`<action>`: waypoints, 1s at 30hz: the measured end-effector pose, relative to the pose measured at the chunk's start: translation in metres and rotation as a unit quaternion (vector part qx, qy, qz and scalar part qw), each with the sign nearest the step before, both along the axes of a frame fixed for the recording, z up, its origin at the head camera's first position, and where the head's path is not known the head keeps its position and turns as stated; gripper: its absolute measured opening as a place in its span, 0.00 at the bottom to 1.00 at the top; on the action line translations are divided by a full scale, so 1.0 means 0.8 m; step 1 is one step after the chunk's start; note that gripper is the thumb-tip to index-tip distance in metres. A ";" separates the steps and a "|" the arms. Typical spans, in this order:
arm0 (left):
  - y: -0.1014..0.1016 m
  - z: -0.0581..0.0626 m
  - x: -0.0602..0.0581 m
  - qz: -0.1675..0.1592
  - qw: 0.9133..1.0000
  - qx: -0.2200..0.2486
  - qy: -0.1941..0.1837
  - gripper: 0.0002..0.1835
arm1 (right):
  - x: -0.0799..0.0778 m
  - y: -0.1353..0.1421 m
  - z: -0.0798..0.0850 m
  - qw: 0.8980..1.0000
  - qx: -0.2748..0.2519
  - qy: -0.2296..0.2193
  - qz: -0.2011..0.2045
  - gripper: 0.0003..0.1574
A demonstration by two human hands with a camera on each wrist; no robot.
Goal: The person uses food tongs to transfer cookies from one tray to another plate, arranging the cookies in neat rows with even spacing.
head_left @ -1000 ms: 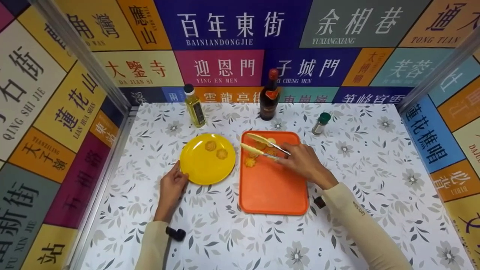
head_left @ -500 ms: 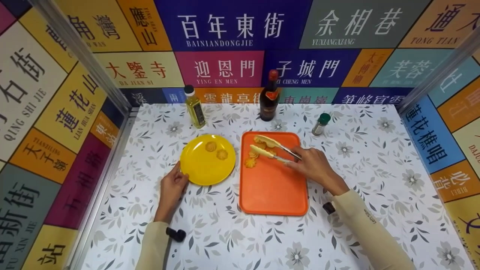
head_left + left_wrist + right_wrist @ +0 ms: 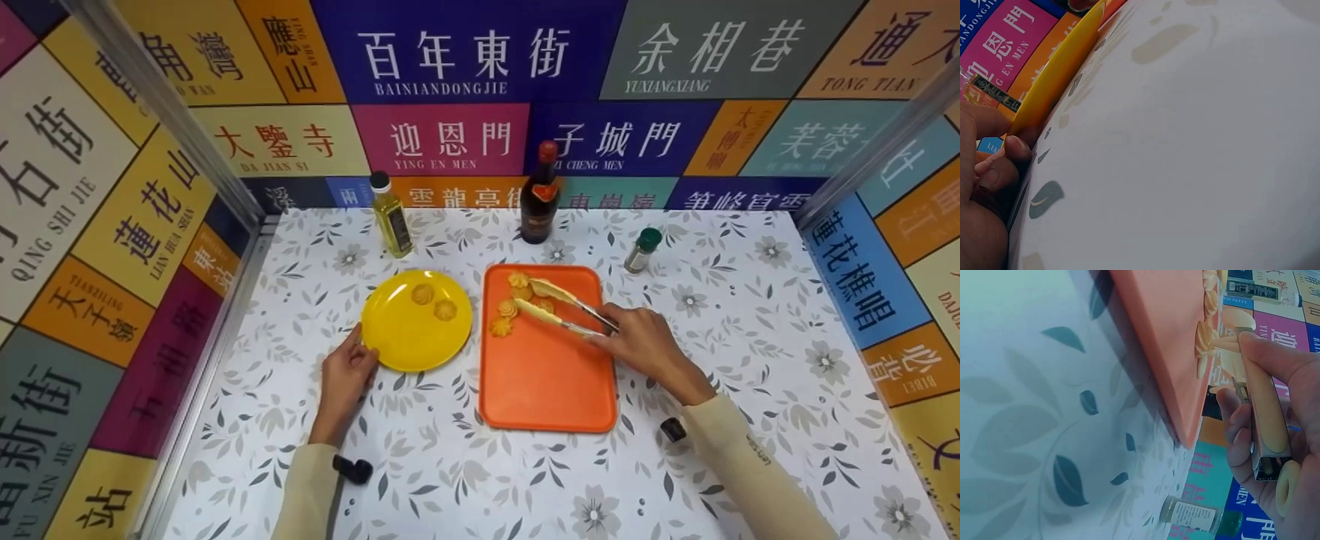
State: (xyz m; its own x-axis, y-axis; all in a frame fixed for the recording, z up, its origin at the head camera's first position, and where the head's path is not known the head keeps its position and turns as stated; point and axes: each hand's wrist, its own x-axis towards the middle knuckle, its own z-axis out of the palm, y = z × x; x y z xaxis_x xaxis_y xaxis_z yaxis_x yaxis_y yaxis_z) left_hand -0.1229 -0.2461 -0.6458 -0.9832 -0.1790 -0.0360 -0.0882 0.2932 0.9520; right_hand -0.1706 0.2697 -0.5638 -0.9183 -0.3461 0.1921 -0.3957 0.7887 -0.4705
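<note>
My left hand (image 3: 349, 375) pinches the near-left rim of a round yellow plate (image 3: 405, 341), thumb and fingers at its edge in the left wrist view. Two swirled butter cookies (image 3: 423, 293) lie on that plate. In my right hand (image 3: 637, 341) is a pair of food tongs (image 3: 574, 300) with cream tips and metal arms, the tips spread apart above an orange tray (image 3: 547, 390). Several more cookies (image 3: 502, 326) sit at the tray's far left; the tongs partly cover some. In the right wrist view, the tongs' handle (image 3: 1266, 405) lies between thumb and fingers.
Behind the plate stands an oil bottle (image 3: 391, 221) with a black cap. A dark bottle (image 3: 538, 202) with a red top is behind the tray, and a small green-capped jar (image 3: 643, 251) stands to its right. Printed panels wall the floral table (image 3: 450, 480) at back and sides.
My right hand has drawn the tongs rightward and nearer to me over the tray, uncovering more cookies at its far left. The left hand and plate have stayed put.
</note>
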 end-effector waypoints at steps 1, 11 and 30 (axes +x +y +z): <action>0.000 0.000 0.000 0.001 1.000 0.002 -0.001 0.37 | 0.002 0.001 0.000 1.000 0.000 0.000 -0.001 0.22; 0.002 -0.001 -0.001 0.000 1.000 0.005 -0.004 0.37 | 0.018 0.018 -0.005 1.000 0.007 0.010 -0.007 0.20; -0.001 -0.003 0.001 0.006 1.000 0.015 -0.006 0.36 | 0.039 0.037 -0.015 1.000 0.007 -0.001 -0.017 0.20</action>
State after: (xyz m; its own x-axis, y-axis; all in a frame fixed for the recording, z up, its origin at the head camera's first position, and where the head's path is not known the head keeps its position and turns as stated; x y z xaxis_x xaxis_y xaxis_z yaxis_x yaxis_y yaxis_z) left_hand -0.1221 -0.2469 -0.6479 -0.9805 -0.1888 -0.0539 -0.1035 0.2635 0.9591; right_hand -0.1392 0.2992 -0.5757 -0.9297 -0.3182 0.1853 -0.3682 0.8083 -0.4594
